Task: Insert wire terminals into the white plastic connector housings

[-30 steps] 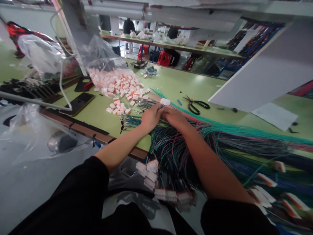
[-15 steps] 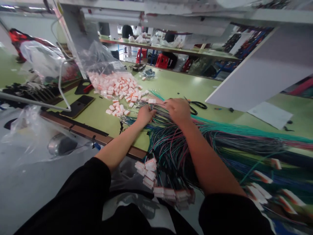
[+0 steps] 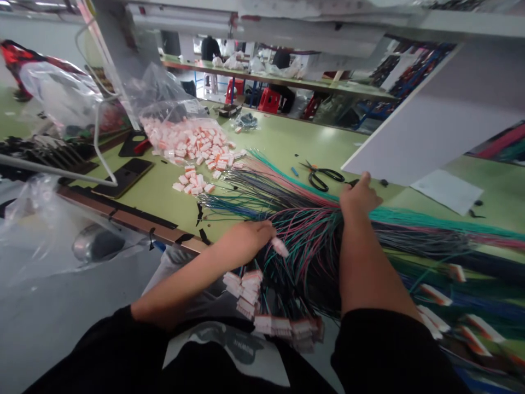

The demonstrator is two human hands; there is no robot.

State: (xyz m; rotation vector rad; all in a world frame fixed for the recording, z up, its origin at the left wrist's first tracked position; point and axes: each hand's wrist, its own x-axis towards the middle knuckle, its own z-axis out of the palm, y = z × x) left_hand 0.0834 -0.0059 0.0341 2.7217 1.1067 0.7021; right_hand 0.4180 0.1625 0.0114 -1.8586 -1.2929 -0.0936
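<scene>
My left hand (image 3: 252,239) is closed at the near edge of the wire bundle, with a white-and-orange connector (image 3: 280,246) at its fingertips. My right hand (image 3: 359,198) is over the far side of the bundle, right of the black-handled scissors (image 3: 322,175); what its fingers hold, if anything, is hidden. Teal, pink, grey and black wires (image 3: 303,219) fan out between the hands and run off to the right. Finished-looking connectors on wires (image 3: 274,324) hang over the table edge in front of me. Loose connectors (image 3: 192,181) lie at the left.
An open plastic bag (image 3: 176,137) spills many connectors onto the green table (image 3: 283,131). A dark phone (image 3: 127,178) lies left of them, near a bent white metal rod (image 3: 97,131). A slanted white panel (image 3: 443,109) stands at the right, with paper (image 3: 447,191) beneath it.
My left hand has come down toward me, bringing a connector from the wire ends to the near side. My right hand has moved right along the bundle, uncovering the scissors.
</scene>
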